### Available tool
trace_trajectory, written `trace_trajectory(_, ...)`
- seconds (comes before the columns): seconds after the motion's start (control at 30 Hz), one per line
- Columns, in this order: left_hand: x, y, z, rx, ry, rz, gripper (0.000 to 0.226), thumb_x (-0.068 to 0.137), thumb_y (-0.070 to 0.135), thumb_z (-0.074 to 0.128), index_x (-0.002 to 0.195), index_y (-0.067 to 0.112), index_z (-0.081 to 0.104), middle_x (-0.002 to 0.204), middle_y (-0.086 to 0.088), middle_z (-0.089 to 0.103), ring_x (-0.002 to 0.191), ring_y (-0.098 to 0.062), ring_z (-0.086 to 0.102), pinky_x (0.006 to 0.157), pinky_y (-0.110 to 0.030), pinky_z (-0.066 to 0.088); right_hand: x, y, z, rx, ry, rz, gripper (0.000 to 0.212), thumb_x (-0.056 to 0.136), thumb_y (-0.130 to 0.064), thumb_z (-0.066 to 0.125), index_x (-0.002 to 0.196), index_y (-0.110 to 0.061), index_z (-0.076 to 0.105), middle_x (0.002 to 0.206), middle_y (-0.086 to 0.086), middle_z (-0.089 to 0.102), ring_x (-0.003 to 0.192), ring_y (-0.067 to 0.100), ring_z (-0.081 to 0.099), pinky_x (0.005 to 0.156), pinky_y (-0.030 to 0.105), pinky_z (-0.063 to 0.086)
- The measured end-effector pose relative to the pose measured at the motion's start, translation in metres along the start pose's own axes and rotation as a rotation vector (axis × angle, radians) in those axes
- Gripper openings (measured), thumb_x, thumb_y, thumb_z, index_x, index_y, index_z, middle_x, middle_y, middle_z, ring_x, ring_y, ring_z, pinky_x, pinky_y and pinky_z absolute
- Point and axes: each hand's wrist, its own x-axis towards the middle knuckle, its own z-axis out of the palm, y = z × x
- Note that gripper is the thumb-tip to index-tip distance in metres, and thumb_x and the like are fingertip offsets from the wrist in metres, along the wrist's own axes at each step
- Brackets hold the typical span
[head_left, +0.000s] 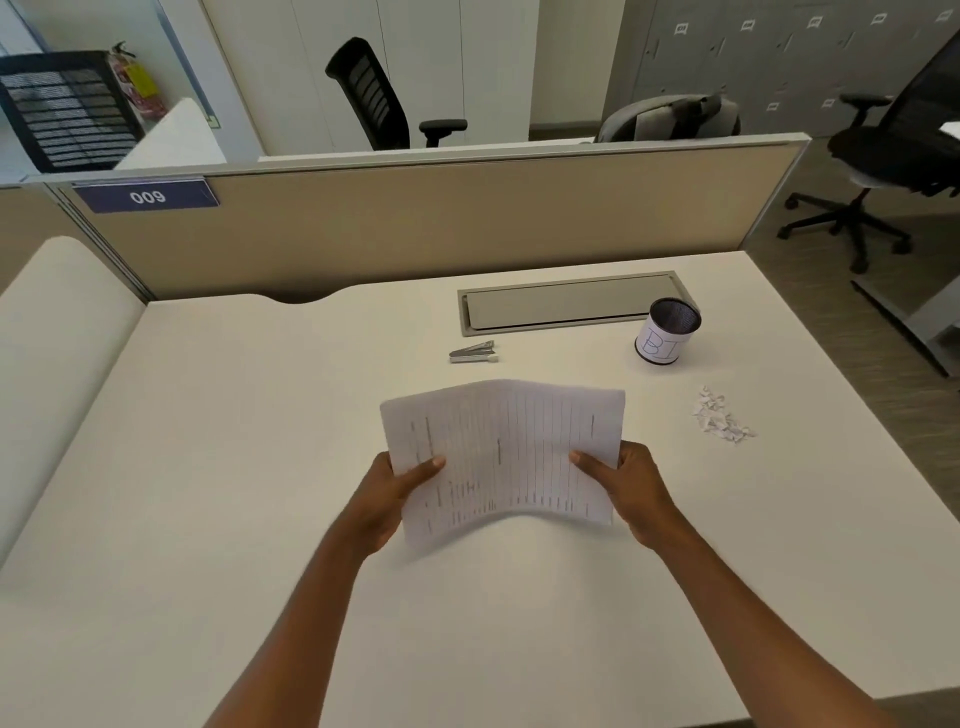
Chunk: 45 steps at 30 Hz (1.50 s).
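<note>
1. left hand (387, 501) grips the paper's left edge, thumb pressed on top, other fingers curled under, mostly hidden
2. stapler (472, 352) lies on desk (208, 467) beyond the paper, apart from it
3. printed paper (501, 452) held over desk middle, bowed up between both hands
4. right hand (636, 491) pinches the right edge, thumb on top, fingers behind the sheet
5. mesh cup (668, 332) upright, far right
6. paper scraps (721, 415) piled on desk, near cup

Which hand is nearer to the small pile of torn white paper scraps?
Right. The right hand holds the printed white paper sheets just left of the pile of torn white paper scraps; the left hand holds their other edge, farther left.
</note>
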Motion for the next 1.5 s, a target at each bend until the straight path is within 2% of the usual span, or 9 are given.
trace_trajectory(0.17, 0.003, -0.018, 0.013, 0.069, 0.2, 0.165, 0.024, 0.089, 0.021, 0.085, 0.112, 0.019, 0.078, 0.107, -0.003, 0.084, 0.105, -0.026, 0.078, 0.084, -0.038, 0.064, -0.006, 0.014, 0.005, 0.071, 0.124, -0.059, 0.012, 0.091, -0.016, 0.078, 0.102, -0.019, 0.075, 0.093, -0.009, 0.081, 0.084, 0.004, 0.076, 0.07, 0.018, 0.06)
trace_trajectory(0.37, 0.0, -0.053, 0.017, 0.07, 0.221, 0.187, 0.022, 0.095, 0.011, 0.08, 0.116, 0.018, 0.077, 0.113, -0.007, 0.082, 0.11, -0.028, 0.077, 0.091, -0.045, 0.065, -0.009, 0.039, 0.001, 0.037, 0.112, -0.017, 0.021, 0.091, -0.016, 0.079, 0.111, -0.021, 0.075, 0.104, -0.007, 0.08, 0.097, 0.007, 0.075, 0.075, 0.016, 0.058)
trace_trajectory(0.47, 0.002, -0.055, 0.02, 0.077, 0.22, 0.182, 0.021, 0.098, 0.007, 0.075, 0.115, 0.02, 0.077, 0.109, -0.003, 0.083, 0.106, -0.023, 0.078, 0.086, -0.038, 0.066, -0.007, 0.043, 0.002, 0.007, 0.113, -0.013, 0.032, 0.09, -0.018, 0.08, 0.121, -0.016, 0.073, 0.11, -0.001, 0.079, 0.103, 0.011, 0.075, 0.084, 0.02, 0.057)
trace_trajectory(0.63, 0.007, -0.05, 0.012, 0.083, 0.255, 0.186, 0.023, 0.095, 0.008, 0.079, 0.117, 0.015, 0.076, 0.106, -0.001, 0.083, 0.103, -0.018, 0.078, 0.082, -0.031, 0.065, -0.002, 0.036, 0.002, 0.0, 0.105, 0.01, 0.029, 0.091, -0.02, 0.079, 0.119, -0.016, 0.073, 0.108, 0.0, 0.079, 0.1, 0.015, 0.074, 0.077, 0.022, 0.058)
trace_trajectory(0.87, 0.017, -0.055, 0.003, 0.18, 0.176, 0.137, 0.02, 0.094, 0.013, 0.081, 0.113, 0.018, 0.079, 0.109, -0.003, 0.084, 0.105, -0.02, 0.078, 0.086, -0.033, 0.064, 0.0, 0.039, 0.0, 0.019, 0.093, 0.067, 0.014, 0.091, -0.016, 0.078, 0.105, -0.018, 0.076, 0.099, -0.002, 0.082, 0.096, 0.024, 0.076, 0.075, 0.029, 0.063)
trace_trajectory(1.23, 0.029, 0.002, -0.025, 0.38, -0.078, -0.019, 0.029, 0.092, 0.02, 0.083, 0.117, 0.007, 0.078, 0.113, -0.009, 0.084, 0.101, -0.032, 0.082, 0.092, -0.051, 0.066, -0.009, 0.028, -0.009, 0.018, -0.118, 0.167, 0.041, 0.084, -0.025, 0.083, 0.123, -0.023, 0.069, 0.121, 0.002, 0.078, 0.104, 0.02, 0.077, 0.083, 0.036, 0.063)
trace_trajectory(1.33, 0.027, 0.012, -0.027, 0.477, -0.089, -0.005, 0.033, 0.089, 0.028, 0.086, 0.114, 0.008, 0.078, 0.107, -0.008, 0.084, 0.095, -0.029, 0.083, 0.088, -0.048, 0.067, -0.007, 0.019, -0.009, -0.035, 0.064, 0.085, 0.051, 0.084, -0.018, 0.085, 0.129, -0.026, 0.063, 0.135, 0.005, 0.07, 0.112, 0.02, 0.072, 0.092, 0.038, 0.059)
trace_trajectory(1.4, 0.025, 0.02, -0.028, 0.577, -0.094, 0.014, 0.025, 0.093, 0.025, 0.084, 0.11, 0.008, 0.079, 0.102, -0.006, 0.085, 0.09, -0.026, 0.083, 0.084, -0.043, 0.067, -0.005, 0.006, -0.01, -0.275, 0.222, -0.08, 0.08, 0.083, -0.019, 0.087, 0.151, -0.026, 0.045, 0.152, -0.005, 0.052, 0.131, 0.012, 0.056, 0.108, 0.033, 0.046)
trace_trajectory(1.5, 0.022, 0.035, -0.026, 0.762, -0.146, 0.071, 0.027, 0.092, 0.034, 0.082, 0.104, 0.01, 0.082, 0.099, -0.007, 0.084, 0.084, -0.024, 0.082, 0.077, -0.04, 0.066, -0.007, -0.028, -0.003, -0.611, 0.068, -0.339, 0.098, 0.083, -0.033, 0.087, 0.162, -0.028, 0.03, 0.158, -0.024, 0.034, 0.143, -0.008, 0.033, 0.117, 0.017, 0.027)
